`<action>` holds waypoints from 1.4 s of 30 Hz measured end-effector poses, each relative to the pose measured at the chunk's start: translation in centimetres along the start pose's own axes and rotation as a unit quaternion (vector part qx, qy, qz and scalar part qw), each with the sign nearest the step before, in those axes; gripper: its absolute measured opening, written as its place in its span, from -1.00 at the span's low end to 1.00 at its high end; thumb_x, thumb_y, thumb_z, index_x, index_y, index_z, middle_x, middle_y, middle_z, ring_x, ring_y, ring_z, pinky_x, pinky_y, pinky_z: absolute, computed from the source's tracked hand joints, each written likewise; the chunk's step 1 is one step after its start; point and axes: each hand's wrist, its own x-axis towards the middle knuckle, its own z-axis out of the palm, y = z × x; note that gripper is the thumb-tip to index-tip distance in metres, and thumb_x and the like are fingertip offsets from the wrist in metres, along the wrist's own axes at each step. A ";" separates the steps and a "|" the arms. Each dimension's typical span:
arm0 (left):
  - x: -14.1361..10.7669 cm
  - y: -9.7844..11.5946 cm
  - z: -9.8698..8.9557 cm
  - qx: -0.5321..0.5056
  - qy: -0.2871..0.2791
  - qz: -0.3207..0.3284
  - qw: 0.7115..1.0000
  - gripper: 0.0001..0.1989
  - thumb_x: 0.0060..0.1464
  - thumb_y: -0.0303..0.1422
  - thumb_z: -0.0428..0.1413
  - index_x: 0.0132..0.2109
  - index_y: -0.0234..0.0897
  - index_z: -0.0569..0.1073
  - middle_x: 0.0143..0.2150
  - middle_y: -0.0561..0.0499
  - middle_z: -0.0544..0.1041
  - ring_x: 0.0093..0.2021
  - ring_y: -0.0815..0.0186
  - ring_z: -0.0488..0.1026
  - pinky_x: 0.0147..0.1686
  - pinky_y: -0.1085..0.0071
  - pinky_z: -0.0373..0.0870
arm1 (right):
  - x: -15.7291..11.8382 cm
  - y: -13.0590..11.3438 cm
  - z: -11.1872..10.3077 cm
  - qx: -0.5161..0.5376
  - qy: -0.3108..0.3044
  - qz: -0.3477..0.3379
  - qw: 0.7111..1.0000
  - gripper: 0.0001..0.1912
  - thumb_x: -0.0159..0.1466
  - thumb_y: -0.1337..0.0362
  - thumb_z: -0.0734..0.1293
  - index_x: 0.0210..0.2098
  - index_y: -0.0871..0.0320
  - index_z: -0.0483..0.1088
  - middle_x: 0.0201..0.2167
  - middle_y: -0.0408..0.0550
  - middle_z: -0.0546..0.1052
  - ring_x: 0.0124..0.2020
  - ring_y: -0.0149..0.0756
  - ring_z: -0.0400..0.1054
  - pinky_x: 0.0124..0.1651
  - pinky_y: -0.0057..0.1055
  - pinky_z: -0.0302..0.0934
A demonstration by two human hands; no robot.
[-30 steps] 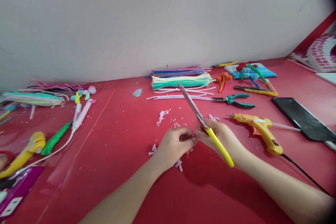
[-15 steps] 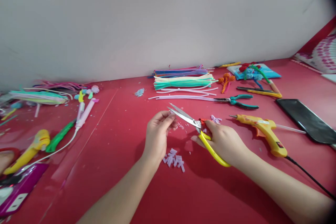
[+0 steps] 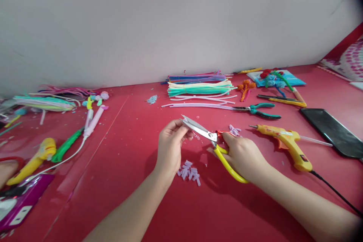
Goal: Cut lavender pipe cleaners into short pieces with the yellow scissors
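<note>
Cutting work at a red table [image 3: 124, 204], seen from above the two bare hands. The right hand [image 3: 241, 153] is closed around the handles of the scissors [image 3: 200, 129], one yellow and one red, whose narrow blades point left and away from the person. The left hand [image 3: 171, 145] is bent, its thumb and forefinger held narrow at the blade tips; whether they grip a scrap is too small to tell. On the table between the forearms, just beyond the left wrist, lies a loose heap of short lilac pieces [image 3: 189, 172]; a smaller lilac cluster [image 3: 235, 130] rests just beyond the right hand. Farther back, long lilac strips [image 3: 195, 105] lie across the table, their right ends meeting the nose of the pliers [image 3: 263, 111], with a cream and green bundle [image 3: 200, 88] behind them. To the right of the hands are a yellow glue gun [image 3: 283, 140], its nozzle facing left, and a dark phone [image 3: 330, 132]. Well apart on the left lie a pink tool [image 3: 95, 121] with a white cord and a green-handled tool [image 3: 66, 146].
</note>
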 end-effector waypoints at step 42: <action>0.1 0.4 -0.1 0.003 0.010 -0.034 0.999 -0.89 -0.15 -0.41 0.09 -0.39 -0.34 0.37 -0.50 0.03 0.41 -0.52 0.46 0.33 -0.50 0.53 0.24 | 0.4 0.5 -0.7 0.013 0.016 0.046 0.999 -0.65 0.04 -0.07 0.11 -0.48 0.11 0.20 -0.65 -0.14 0.33 -0.61 -0.36 0.23 -0.59 -0.49 -0.18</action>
